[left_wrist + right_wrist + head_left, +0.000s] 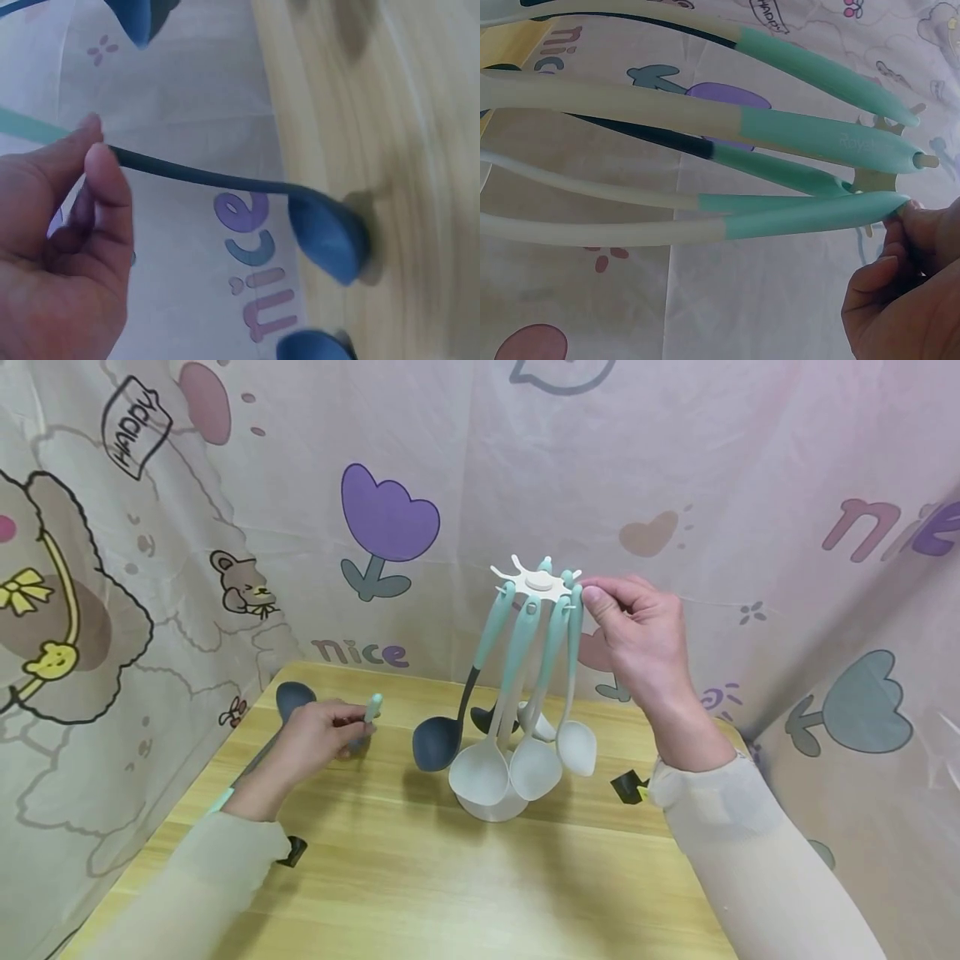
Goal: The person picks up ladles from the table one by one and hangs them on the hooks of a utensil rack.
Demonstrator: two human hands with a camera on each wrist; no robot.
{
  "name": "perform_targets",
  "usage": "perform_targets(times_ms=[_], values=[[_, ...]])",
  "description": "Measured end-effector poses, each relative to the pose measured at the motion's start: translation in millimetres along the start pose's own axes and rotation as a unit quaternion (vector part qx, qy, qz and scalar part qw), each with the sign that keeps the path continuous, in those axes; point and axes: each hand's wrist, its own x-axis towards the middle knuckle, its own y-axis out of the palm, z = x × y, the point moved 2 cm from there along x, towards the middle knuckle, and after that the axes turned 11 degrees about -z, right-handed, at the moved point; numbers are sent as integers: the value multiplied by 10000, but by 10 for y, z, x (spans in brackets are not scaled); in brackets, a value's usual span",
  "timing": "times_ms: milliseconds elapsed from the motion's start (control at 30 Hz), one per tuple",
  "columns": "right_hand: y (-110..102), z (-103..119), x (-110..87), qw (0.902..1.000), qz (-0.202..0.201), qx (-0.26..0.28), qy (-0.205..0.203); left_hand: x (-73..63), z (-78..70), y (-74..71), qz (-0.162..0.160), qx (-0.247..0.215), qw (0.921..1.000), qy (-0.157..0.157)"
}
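My left hand pinches a dark-headed ladle between thumb and fingers, below its mint handle. That ladle's bowl is down close to the tabletop. Centre right stands a white utensil rack with several mint-handled ladles and spoons hanging around it, such as a white ladle and a dark ladle. My right hand pinches the tip of a rack arm, at the top of a white spoon's handle. The fingers partly hide that contact.
A second dark-headed utensil lies at the table's left edge, partly behind my left forearm. The rack's round base rests on the wooden table. Black tape pieces mark the tabletop. Printed cloth hangs behind and at both sides.
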Motion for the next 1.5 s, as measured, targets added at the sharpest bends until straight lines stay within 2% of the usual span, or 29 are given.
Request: perform_targets(times_ms=[133, 200, 267, 400, 500, 600, 767, 933, 1200, 1500], values=[[-21, 3, 4, 9997, 37, 88, 205, 48, -154, 11, -588, 200, 9977, 253], [-42, 20, -8, 9996, -88, 128, 236, 56, -239, 16, -759, 165, 9967, 249], [-63, 51, -27, 9992, -337, 192, 94, 54, -327, 22, -856, 40, 9962, 174], [-67, 140, -101, 9950, -786, 193, -580, 26, -518, 23, -1106, -223, 9933, 263], [-33, 192, -172, 9929, -771, 15, -905, 26, -692, 15, -1362, -301, 9889, 514], [13, 207, -246, 9937, -596, -262, -911, 37, -871, 6, -1524, -406, 9857, 601], [48, 198, -301, 9935, -495, -517, -889, 69, -1163, -28, -1623, -584, 9823, 726], [67, 185, -285, 9912, -544, -476, -1107, 115, -1340, -53, -1720, -583, 9783, 1001], [74, 192, -263, 9886, -568, -388, -1343, 114, -1477, -63, -1891, -668, 9710, 1299], [62, 186, -288, 9879, -645, -333, -1372, 100, -1573, -73, -1716, -386, 9751, 1351]])
